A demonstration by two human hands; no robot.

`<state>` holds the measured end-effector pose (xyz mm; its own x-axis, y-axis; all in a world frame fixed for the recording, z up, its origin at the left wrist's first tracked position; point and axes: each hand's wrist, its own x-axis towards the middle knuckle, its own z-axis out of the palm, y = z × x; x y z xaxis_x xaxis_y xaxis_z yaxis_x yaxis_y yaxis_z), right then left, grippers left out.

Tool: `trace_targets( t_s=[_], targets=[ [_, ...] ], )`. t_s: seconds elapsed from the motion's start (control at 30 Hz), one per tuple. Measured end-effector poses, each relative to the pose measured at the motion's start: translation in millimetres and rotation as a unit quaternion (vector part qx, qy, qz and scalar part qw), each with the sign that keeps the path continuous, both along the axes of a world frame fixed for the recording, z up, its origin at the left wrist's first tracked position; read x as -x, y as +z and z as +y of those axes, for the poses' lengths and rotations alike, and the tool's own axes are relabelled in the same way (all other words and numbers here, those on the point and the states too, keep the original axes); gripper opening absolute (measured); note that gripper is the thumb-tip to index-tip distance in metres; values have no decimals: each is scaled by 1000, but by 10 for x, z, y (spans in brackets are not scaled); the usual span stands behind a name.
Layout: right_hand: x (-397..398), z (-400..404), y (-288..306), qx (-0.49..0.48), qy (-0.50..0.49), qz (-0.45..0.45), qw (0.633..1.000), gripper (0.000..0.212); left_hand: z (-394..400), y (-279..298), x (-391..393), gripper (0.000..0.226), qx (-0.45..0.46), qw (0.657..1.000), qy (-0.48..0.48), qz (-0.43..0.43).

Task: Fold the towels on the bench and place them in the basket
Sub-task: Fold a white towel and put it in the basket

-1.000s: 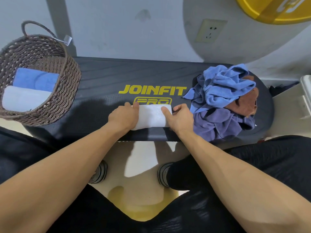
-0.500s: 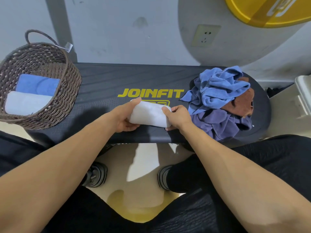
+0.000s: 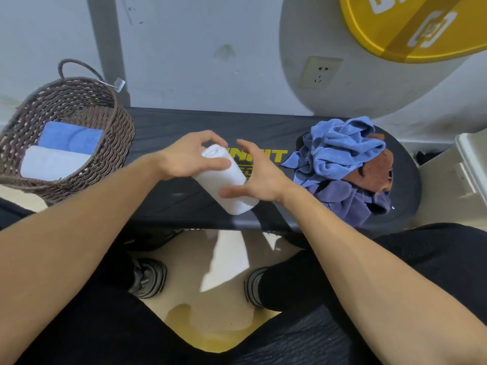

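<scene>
A folded white towel [image 3: 224, 180] is lifted above the black bench [image 3: 168, 133]. My left hand [image 3: 189, 156] grips its far end, fingers and thumb curled round it. My right hand [image 3: 258, 175] is beside its near end with fingers spread, thumb under the roll, touching it at most lightly. The brown woven basket [image 3: 116, 119] stands on the bench's left end and holds a folded blue towel [image 3: 71, 137] and a folded pale towel [image 3: 50, 163]. A heap of unfolded towels [image 3: 342, 159], blue, purple and brown, lies on the right end.
A grey wall with a socket [image 3: 320, 72] runs behind the bench. A yellow disc [image 3: 411, 25] hangs at the top right. A pale box edge [image 3: 471, 159] is at the far right. My shoes [image 3: 150, 277] and knees are below the bench.
The white towel has been picked up off the bench and swung left, tilted. My left hand now grips it; my right hand has opened and loosened from it.
</scene>
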<state>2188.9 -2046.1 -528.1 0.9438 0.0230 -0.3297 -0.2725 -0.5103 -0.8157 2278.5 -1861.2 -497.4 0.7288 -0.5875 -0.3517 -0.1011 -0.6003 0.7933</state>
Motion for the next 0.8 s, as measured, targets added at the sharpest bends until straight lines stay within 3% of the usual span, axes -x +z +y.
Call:
trace_targets(
  t_s=[0.03,0.1,0.17,0.23,0.33,0.43,0.5,0.6,0.67,0.8],
  targets=[
    [-9,44,95,-20,28,-9,999,112,-7,135,-11,42,5,999,-49,15],
    [-30,123,251,-65,62,1,996,76,10,385,-61,43,19,993,-107,48],
    [-41,215,358,-91,89,10,992,42,100,617,-167,41,27,989,-127,70],
    [-50,319,435,-108,101,1,989,28,255,790,-293,35,47,987,-120,93],
    [-84,487,517,-123,100,-43,986,25,535,973,-468,33,72,981,-94,155],
    [-110,671,578,-158,116,-53,979,24,771,1117,-582,38,8,976,-128,176],
    [-167,771,605,-134,134,-57,980,31,871,1182,-611,43,-77,974,-183,109],
    [-358,866,691,6,180,-70,981,48,934,1148,-601,60,-178,958,-217,-62],
    [-515,915,757,62,192,-69,977,53,1028,1073,-673,62,-169,961,-179,-128],
    [-929,1134,827,102,150,-121,976,58,1374,975,-1010,61,-90,980,-69,-161]
  ],
)
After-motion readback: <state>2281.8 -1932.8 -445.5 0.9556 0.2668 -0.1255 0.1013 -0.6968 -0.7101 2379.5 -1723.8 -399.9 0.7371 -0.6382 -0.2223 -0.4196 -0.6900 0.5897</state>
